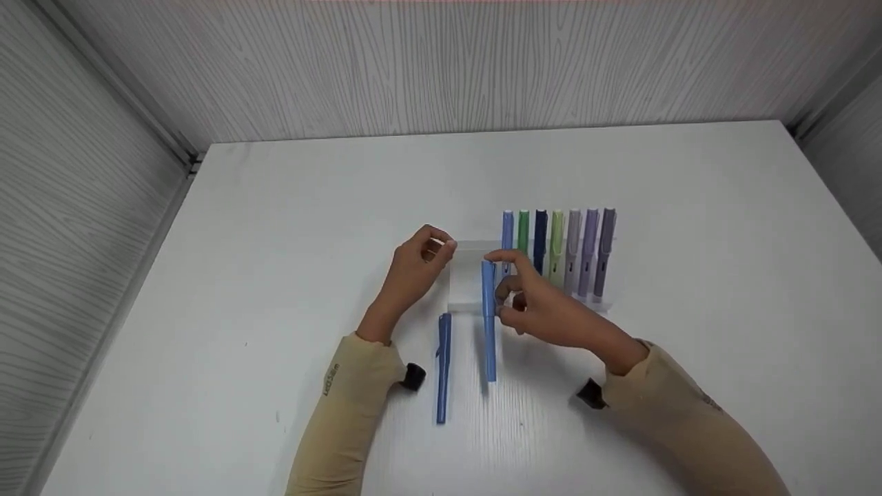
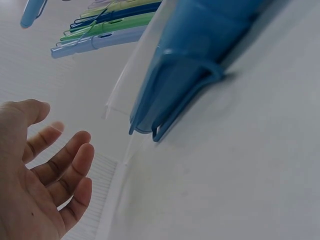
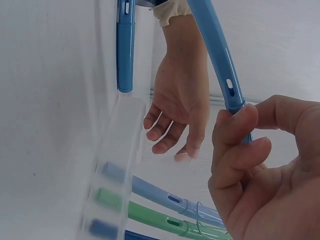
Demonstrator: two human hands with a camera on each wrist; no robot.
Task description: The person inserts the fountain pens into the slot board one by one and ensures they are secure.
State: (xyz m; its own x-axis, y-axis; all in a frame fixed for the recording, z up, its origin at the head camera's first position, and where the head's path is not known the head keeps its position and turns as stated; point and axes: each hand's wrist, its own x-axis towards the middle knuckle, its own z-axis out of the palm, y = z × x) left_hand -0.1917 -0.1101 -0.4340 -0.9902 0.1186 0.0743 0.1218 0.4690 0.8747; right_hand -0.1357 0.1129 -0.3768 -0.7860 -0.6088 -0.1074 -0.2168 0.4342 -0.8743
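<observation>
My right hand point(image 1: 544, 310) pinches a blue pen point(image 1: 490, 344) between thumb and fingers, with the index finger up by its capped top. The pen hangs nearly upright in front of a clear pen rack point(image 1: 463, 307). At the rack's left end hovers my left hand point(image 1: 415, 269), its fingers loosely bent; in the left wrist view they hold nothing. A darker blue pen point(image 1: 443, 372) lies on the table between the forearms, its clip end toward the rack. It looms large in the left wrist view, where the left hand point(image 2: 50, 185) is apart from it.
Several capped pens lean in a row in the rack's right part: light blue point(image 1: 508, 224), green point(image 1: 524, 224), navy point(image 1: 541, 234), lime point(image 1: 557, 241), grey point(image 1: 573, 241) and purples point(image 1: 589, 241). The white table point(image 1: 207, 310) meets a wood-grain panel point(image 1: 441, 69) behind.
</observation>
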